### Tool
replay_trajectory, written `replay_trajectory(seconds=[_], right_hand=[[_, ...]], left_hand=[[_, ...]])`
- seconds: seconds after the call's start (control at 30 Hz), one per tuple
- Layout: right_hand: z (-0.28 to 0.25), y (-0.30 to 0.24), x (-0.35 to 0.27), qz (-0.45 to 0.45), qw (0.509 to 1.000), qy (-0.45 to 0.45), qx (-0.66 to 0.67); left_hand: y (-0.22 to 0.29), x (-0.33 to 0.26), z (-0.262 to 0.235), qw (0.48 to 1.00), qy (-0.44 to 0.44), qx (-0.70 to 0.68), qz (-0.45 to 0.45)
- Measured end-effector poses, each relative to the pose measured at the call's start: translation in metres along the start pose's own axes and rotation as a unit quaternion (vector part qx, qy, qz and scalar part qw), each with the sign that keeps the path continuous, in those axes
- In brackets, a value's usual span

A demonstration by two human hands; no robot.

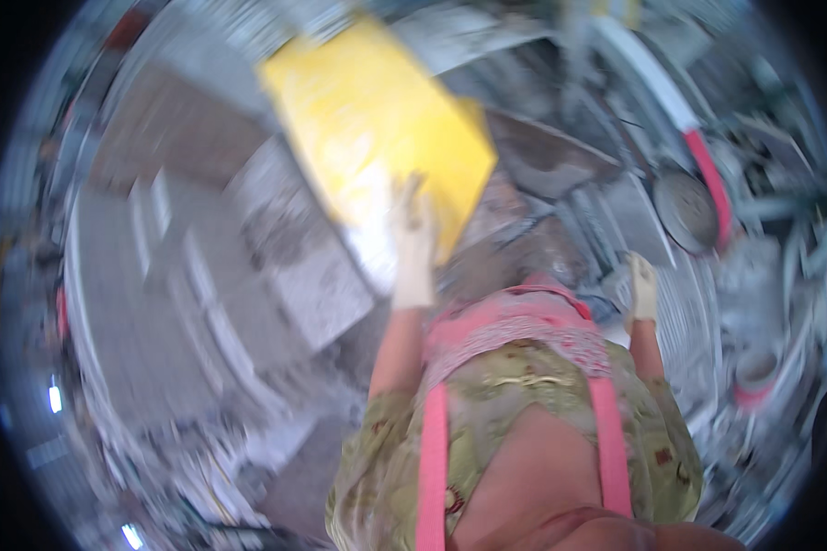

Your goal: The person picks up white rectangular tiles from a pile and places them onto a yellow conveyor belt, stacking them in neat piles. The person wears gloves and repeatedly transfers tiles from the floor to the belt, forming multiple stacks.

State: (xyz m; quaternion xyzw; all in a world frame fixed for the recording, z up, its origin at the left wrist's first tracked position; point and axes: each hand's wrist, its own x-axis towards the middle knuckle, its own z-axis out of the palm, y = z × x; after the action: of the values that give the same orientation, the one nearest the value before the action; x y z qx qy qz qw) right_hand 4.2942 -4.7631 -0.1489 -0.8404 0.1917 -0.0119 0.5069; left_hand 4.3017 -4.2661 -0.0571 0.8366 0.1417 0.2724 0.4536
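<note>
My left hand (413, 225), in a pale glove, reaches forward over a large yellow panel (377, 110). Its fingers look stretched out and apart against the panel's near part, though motion smears them. Whether the glove presses on the panel or hovers just above it is not clear. A bright white glare covers part of the yellow surface beside the wrist. My right hand (641, 283), gloved the same way, hangs low at my right side near a grey ribbed surface (685, 321). Blur hides how its fingers are bent and whether anything is in them.
Grey flat slabs (175, 303) spread across the left. A brown board (170, 129) lies at the far left. To the right are a round grey pan-like thing (686, 211), a curved white-and-pink strip (708, 179) and a bucket-like container (756, 372). My pink apron (515, 326) hangs in front.
</note>
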Motion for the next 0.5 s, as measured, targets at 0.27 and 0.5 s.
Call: replay_trajectory(seconds=[0.27, 0.5], right_hand=[[-0.010, -0.046, 0.128, -0.122, 0.982, 0.041, -0.141], [-0.063, -0.117, 0.285, -0.305, 0.940, 0.076, -0.132]], left_hand=[[0.019, 0.023, 0.013, 0.999, -0.018, 0.034, -0.021], [0.042, 0.030, 0.074, 0.967, 0.029, 0.252, -0.017]])
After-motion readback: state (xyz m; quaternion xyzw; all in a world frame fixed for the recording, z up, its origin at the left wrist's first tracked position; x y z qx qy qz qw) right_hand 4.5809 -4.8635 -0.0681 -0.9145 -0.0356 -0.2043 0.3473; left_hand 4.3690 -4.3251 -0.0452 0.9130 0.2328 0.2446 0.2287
